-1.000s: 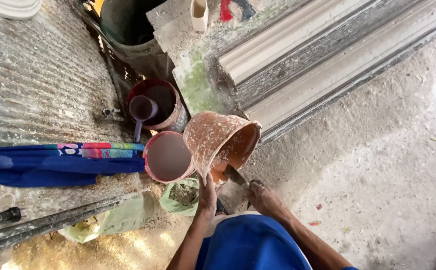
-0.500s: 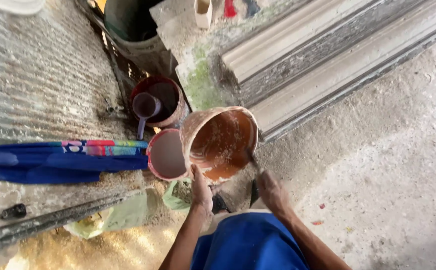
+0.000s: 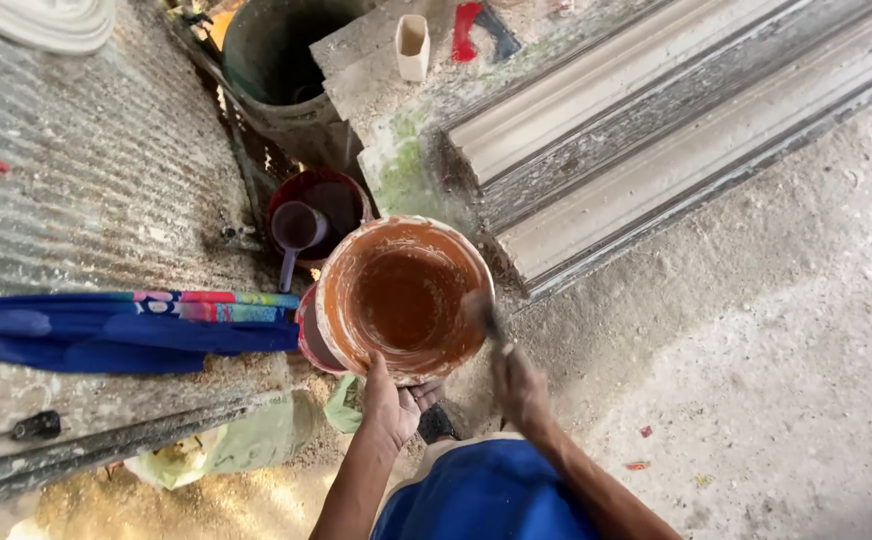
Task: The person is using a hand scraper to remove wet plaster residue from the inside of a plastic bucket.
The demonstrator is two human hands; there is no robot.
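orange bucket (image 3: 403, 298) rim in left hand (image 3: 393, 403) grip; right hand (image 3: 519, 385) grips brush (image 3: 483, 315).

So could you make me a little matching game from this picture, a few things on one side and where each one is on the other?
Things:
1. orange bucket
2. brush
3. scoop
4. blue cloth

Places:
a. lying on the corrugated metal sheet
b. gripped at the rim by the left hand
c. sitting in the dark red tub
d. held by the right hand, head inside the bucket

Pairs: 1-b, 2-d, 3-c, 4-a
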